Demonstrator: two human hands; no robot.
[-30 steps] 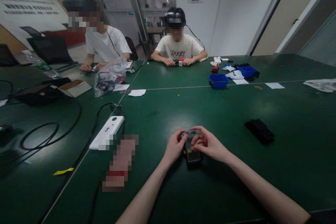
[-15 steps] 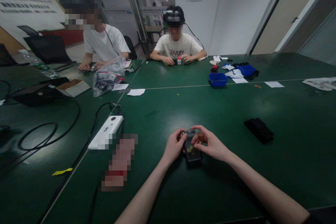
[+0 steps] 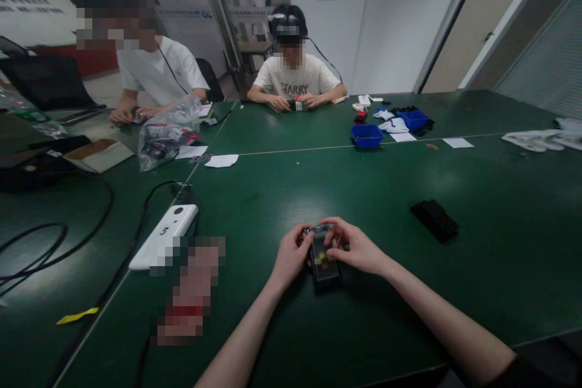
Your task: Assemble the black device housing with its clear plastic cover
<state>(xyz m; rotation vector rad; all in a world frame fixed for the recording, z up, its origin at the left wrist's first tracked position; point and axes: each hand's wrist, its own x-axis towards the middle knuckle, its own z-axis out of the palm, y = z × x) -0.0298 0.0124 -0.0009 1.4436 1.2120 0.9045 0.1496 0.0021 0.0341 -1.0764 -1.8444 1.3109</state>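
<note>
A small dark box (image 3: 326,271) with a clear, glassy top sits at the near middle of the green table. Something yellowish shows through the top, too blurred to name. My left hand (image 3: 291,253) is closed around the box's left side, thumb along the upper edge. On the other side, my right hand (image 3: 361,248) curls over the far right part, with thumb and fingertips on the box. Some of the right fingers overlap the top and hide part of it. Off to the right lies a black folded object (image 3: 435,220), apart from both hands.
On the left are a white power bank (image 3: 169,231) marked 5, black cables, a yellow strip (image 3: 77,316) and an open carton (image 3: 107,156). A plastic bag (image 3: 163,133) lies beyond. Blue trays (image 3: 366,136) and white gloves (image 3: 530,140) lie farther right. Two people sit across the table.
The whole view has swung a little to the right, so things appear farther left. Both hands stay on the box with nearly the same hold.
</note>
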